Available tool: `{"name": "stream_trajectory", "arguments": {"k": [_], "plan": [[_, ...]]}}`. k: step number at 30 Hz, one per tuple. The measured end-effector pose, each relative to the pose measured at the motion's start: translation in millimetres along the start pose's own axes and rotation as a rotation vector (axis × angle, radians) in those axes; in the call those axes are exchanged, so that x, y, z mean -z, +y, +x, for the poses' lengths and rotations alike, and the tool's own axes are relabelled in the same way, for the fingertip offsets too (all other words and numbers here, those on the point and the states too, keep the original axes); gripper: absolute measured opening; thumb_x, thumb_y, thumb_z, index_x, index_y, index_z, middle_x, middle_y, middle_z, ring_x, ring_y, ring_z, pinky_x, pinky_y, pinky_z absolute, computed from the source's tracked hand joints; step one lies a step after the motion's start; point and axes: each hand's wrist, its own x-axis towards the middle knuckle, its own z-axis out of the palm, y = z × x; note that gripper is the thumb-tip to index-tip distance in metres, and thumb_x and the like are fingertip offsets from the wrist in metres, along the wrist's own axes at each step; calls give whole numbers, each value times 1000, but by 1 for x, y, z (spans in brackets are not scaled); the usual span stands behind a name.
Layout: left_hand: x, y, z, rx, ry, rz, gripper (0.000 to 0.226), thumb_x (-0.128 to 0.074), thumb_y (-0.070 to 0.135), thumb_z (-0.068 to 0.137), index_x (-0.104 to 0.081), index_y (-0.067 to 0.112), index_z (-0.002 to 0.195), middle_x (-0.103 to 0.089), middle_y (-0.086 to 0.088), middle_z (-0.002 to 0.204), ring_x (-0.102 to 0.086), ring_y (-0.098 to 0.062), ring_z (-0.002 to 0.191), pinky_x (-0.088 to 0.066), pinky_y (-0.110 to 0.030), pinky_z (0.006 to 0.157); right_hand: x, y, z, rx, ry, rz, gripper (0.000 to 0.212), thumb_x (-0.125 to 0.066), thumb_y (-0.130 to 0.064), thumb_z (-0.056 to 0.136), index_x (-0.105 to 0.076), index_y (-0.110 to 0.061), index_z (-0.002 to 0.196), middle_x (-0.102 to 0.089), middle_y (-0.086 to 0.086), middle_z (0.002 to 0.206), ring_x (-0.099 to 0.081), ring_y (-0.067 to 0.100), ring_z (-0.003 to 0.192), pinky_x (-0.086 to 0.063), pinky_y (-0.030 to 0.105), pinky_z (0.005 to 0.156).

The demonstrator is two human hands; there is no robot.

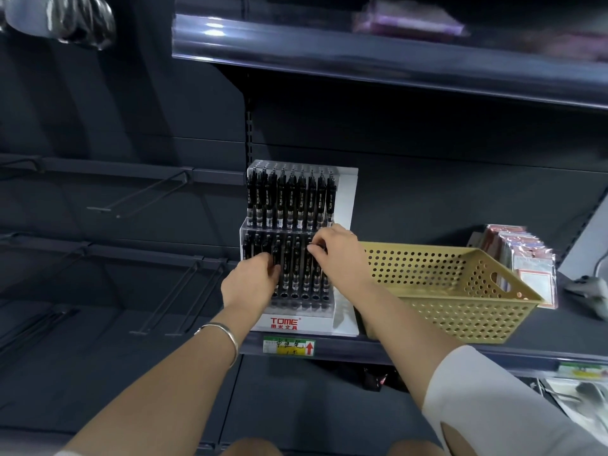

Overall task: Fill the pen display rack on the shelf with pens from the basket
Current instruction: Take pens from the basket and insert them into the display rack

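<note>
A clear tiered pen display rack (342, 205) with a white TOME label stands on the dark shelf (362, 348). Its upper tier is packed with black pens (289, 199). The lower tier holds several black pens as well. My left hand (251, 283) grips a black pen at the left of the lower tier. My right hand (335, 250) pinches the top of another black pen at the right of that tier. The yellow perforated basket (460, 291) sits just right of the rack; the part of its inside that shows holds no pens.
Packaged cards (523, 261) lean behind the basket at the right. Bare metal peg hooks (194, 291) stick out from the panel on the left. An upper shelf (394, 64) overhangs the rack. A yellow price tag (289, 346) sits on the shelf edge.
</note>
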Motion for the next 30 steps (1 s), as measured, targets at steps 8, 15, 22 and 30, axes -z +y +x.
{"name": "stream_trajectory", "arguments": {"k": [8, 15, 22, 30], "plan": [[9, 0, -5, 12, -14, -47, 24, -53, 35, 93, -49, 12, 86, -56, -3, 83, -54, -25, 73, -41, -31, 57, 15, 10, -2, 10, 63, 87, 18, -51, -15, 95, -67, -11, 101, -60, 5, 103, -57, 18, 93, -43, 24, 84], [10, 15, 1, -462, 235, 60, 34, -59, 11, 88, -60, 18, 122, -59, -4, 111, -53, -29, 97, -45, -39, 78, 17, 17, -6, -29, -20, 94, 16, -56, -11, 91, -69, -11, 100, -63, 4, 103, -59, 15, 88, -39, 16, 79], [-1, 24, 3, -418, 156, 211, 49, -43, 9, 95, -39, 28, 141, -42, 10, 137, -40, -22, 115, -34, -31, 88, 14, 19, -2, -36, -20, 100, 15, -57, -9, 89, -66, -10, 102, -63, 8, 102, -59, 19, 90, -44, 23, 79], [9, 25, -6, -405, 157, 121, 42, -48, 14, 94, -49, 28, 134, -45, 6, 133, -40, -24, 116, -34, -35, 91, 22, 27, -11, -47, 37, 177, 26, -49, -9, 94, -60, -12, 117, -59, 7, 109, -56, 15, 85, -44, 22, 78]]}}
